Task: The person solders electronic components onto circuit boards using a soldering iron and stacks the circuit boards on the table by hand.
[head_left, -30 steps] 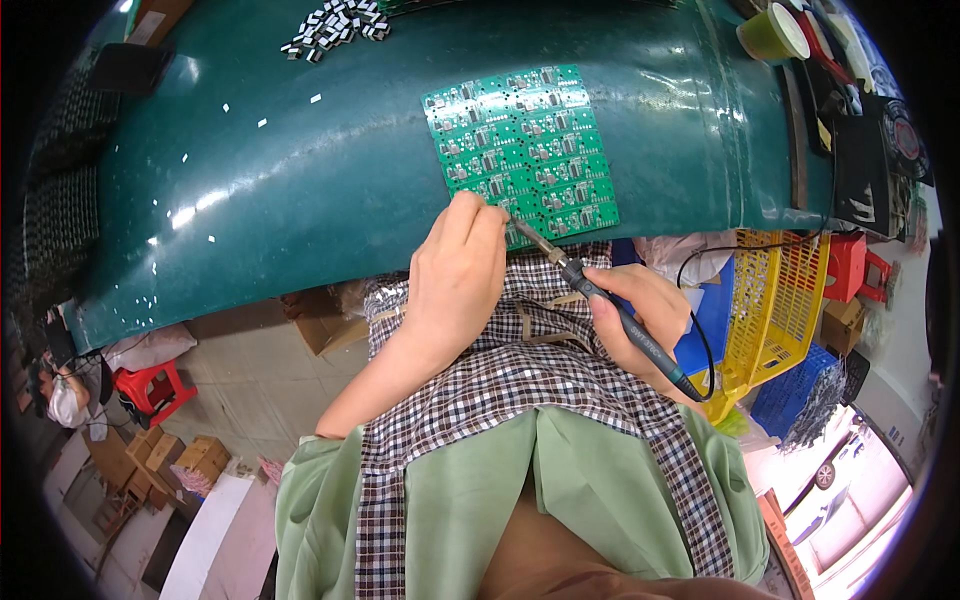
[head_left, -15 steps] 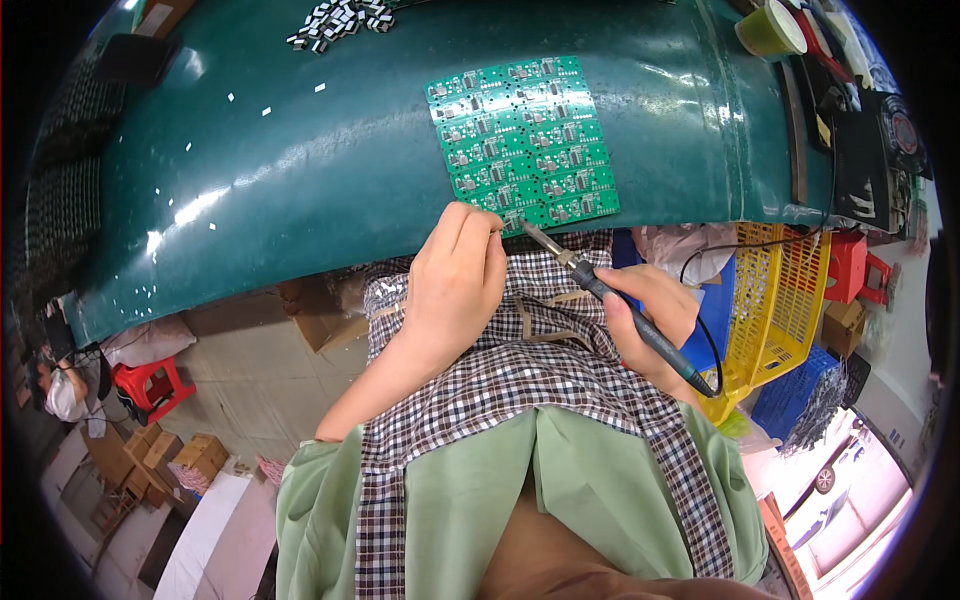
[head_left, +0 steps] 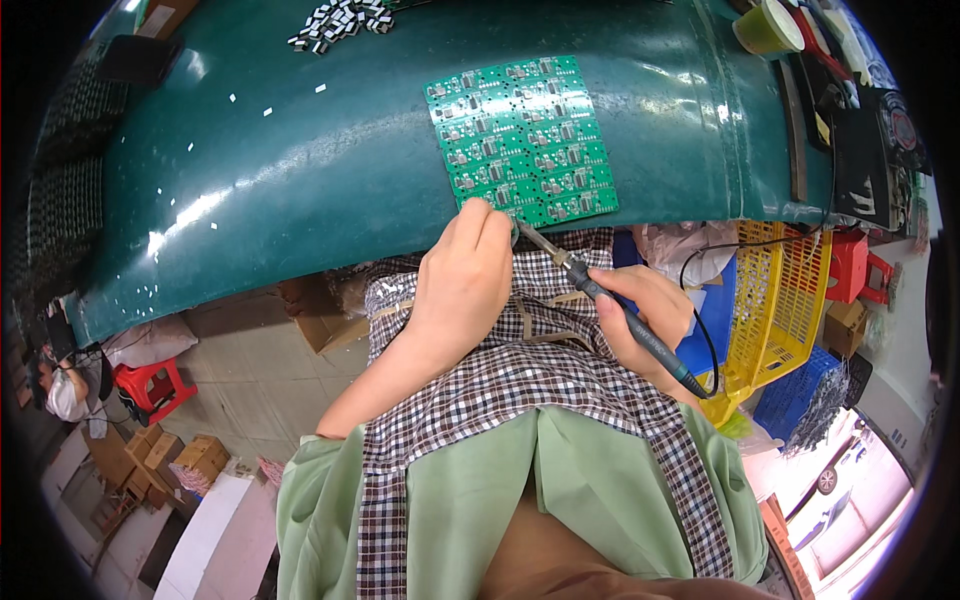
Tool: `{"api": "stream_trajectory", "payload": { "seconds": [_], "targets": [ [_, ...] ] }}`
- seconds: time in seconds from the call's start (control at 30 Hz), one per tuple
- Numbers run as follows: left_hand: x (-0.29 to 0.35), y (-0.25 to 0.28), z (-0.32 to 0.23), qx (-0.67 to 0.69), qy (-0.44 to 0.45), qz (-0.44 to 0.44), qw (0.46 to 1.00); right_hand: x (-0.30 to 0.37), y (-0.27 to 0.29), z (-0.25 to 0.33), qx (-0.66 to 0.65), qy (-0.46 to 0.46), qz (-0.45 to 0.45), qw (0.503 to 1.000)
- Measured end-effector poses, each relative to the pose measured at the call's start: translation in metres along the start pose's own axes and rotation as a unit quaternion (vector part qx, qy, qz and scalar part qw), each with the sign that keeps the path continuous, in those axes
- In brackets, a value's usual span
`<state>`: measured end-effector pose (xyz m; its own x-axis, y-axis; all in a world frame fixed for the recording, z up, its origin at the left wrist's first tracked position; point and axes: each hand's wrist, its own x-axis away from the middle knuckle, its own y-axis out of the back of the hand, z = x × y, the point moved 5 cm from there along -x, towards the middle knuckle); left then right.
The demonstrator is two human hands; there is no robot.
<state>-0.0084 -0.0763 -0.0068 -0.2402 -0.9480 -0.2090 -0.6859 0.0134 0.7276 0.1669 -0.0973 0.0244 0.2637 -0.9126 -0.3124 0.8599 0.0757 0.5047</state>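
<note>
A green panel of joined circuit boards (head_left: 525, 140) lies at the near edge of the table, covered with rows of small chips. My right hand (head_left: 645, 305) is closed round a soldering iron (head_left: 645, 340) with a dark blue-grey handle. The iron slants up to the left, and its tip is at the panel's near edge, beside my left fingertips. Over the panel's near left corner, my left hand (head_left: 468, 265) is closed in a pinch. Whatever it pinches is too small and hidden to make out.
A green-topped table (head_left: 330, 170) carries scattered white bits and a heap of small black-and-white parts (head_left: 340, 25). A green cup (head_left: 768, 28) stands at the far right. Right of my lap is a yellow plastic crate (head_left: 755, 320); the iron's black cable (head_left: 712, 340) loops near it.
My left hand has shifted slightly to the right and closer to the iron's tip. The iron has moved a little left with my right hand. The panel stays nearly in place.
</note>
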Motion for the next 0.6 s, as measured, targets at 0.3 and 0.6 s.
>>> {"api": "stream_trajectory", "payload": {
  "seconds": [0.3,0.6],
  "targets": [
    [0.008,0.014,0.001,0.026,0.018,-0.067,0.997,0.018,0.008,-0.003,0.012,-0.001,0.003,1.0],
    [0.006,0.036,0.035,0.044,0.166,-0.061,0.983,0.009,0.011,-0.038,-0.09,-0.091,-0.168,0.977]
  ]
}}
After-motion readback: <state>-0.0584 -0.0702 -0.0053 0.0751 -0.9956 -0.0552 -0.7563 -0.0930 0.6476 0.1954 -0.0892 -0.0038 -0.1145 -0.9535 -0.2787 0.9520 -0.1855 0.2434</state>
